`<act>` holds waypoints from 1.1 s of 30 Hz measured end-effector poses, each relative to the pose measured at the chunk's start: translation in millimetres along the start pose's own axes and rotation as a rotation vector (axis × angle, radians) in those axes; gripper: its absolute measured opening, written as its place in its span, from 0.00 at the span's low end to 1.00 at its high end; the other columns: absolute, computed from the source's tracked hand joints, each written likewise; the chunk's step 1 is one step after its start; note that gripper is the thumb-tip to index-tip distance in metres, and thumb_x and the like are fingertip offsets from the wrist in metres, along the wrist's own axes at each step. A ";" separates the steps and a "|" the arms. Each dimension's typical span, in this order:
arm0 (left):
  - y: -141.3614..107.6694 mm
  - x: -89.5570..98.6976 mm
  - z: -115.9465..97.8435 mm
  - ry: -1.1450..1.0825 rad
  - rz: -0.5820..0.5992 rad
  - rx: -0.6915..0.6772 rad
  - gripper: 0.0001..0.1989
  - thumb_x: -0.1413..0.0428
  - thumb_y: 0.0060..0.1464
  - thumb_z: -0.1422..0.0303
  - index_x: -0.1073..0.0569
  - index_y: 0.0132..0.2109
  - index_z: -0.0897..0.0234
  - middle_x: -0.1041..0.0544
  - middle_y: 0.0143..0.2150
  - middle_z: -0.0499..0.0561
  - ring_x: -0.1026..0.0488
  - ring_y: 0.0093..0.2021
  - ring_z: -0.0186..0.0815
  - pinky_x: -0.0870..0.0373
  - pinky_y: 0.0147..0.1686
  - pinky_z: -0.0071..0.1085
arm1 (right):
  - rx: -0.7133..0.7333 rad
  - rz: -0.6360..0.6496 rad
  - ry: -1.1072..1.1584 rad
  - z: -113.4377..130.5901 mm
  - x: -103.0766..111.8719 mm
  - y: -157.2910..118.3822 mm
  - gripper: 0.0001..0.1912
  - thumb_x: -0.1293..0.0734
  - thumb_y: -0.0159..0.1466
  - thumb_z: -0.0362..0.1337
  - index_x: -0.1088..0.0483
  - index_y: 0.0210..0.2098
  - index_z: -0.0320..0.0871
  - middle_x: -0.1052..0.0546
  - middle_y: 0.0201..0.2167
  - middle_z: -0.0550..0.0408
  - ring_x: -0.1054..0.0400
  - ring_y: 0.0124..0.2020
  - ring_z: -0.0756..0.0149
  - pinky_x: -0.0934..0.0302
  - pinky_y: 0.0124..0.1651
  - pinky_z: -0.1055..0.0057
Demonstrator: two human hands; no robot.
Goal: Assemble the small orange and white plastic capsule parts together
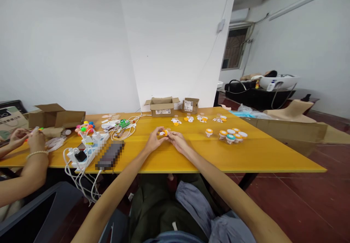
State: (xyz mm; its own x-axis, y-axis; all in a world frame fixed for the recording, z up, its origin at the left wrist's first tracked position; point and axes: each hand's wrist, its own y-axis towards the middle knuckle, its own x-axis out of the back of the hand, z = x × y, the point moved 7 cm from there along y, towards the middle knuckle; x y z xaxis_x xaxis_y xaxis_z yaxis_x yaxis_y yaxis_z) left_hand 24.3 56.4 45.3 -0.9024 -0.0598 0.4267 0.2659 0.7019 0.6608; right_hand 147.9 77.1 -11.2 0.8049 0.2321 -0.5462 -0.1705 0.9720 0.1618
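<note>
Over the near middle of the yellow table [153,162], both of my hands meet around a small round orange-and-white piece [164,133]. My left hand [154,139] has thumb and fingers curled about its left side. From the right, the fingertips of my right hand [177,141] press against it, and they hide part of it. Its exact kind is too small to make out. To the right stands a small clear cup with an orange lid [209,131]. Beyond it is a cluster of similar cups, among them one with a teal lid [230,137].
Small white and orange discs [175,120] lie in several piles before two cardboard boxes [162,110]. Left of me are a blurred dark device [110,155] and a white power strip [94,146] with tangled cables. A co-worker's hands [35,141] work at the far left.
</note>
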 end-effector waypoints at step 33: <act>-1.4 -1.2 -2.2 0.025 0.021 0.035 0.11 0.38 0.53 0.64 0.24 0.45 0.60 0.19 0.43 0.53 0.23 0.44 0.39 0.27 0.46 0.37 | -0.003 0.035 -0.042 -0.1 0.8 0.3 0.16 0.19 0.42 0.44 0.23 0.24 0.44 0.21 0.29 0.54 0.27 0.36 0.64 0.34 0.49 0.64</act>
State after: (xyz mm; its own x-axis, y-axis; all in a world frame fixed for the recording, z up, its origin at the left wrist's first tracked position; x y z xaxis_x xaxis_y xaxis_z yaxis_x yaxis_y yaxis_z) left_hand 25.7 53.9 45.1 -0.8880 -0.0622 0.4556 0.2721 0.7277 0.6297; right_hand 148.4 77.6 -11.6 0.8213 0.2643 -0.5056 -0.2008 0.9634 0.1774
